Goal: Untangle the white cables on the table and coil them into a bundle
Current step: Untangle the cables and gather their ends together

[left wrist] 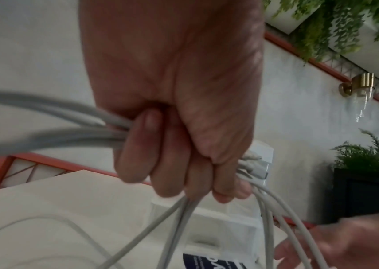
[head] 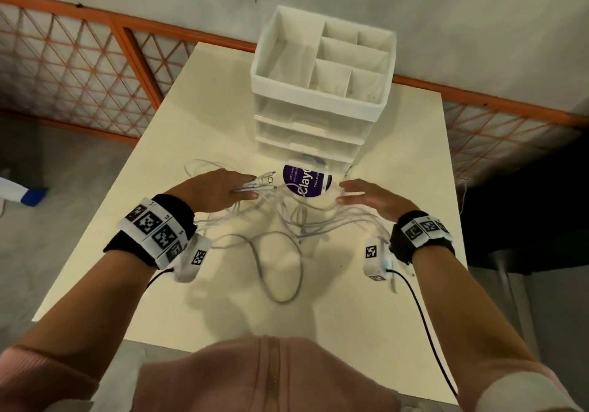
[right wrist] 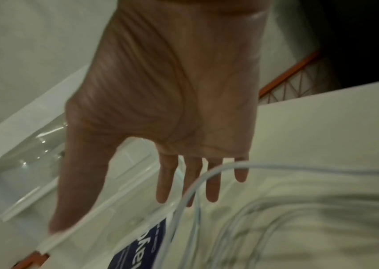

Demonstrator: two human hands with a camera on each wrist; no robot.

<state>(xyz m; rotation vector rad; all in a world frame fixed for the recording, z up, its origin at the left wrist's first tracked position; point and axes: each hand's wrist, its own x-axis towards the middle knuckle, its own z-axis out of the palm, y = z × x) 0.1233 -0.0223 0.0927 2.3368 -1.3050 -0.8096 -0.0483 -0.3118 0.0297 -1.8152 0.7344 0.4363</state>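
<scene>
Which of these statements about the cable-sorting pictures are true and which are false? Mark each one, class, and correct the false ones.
1. The left hand grips several white cables. True.
2. The right hand is curled in a fist. False: its fingers are spread and straight.
3. The white drawer organiser stands on the table. True.
4. The cables are already coiled into a neat bundle. False: they lie in loose, tangled loops.

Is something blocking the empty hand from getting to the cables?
Nothing visible does. The right hand hovers open right over loose cables, with only air between. The purple label lies beside it, not in the way.
</scene>
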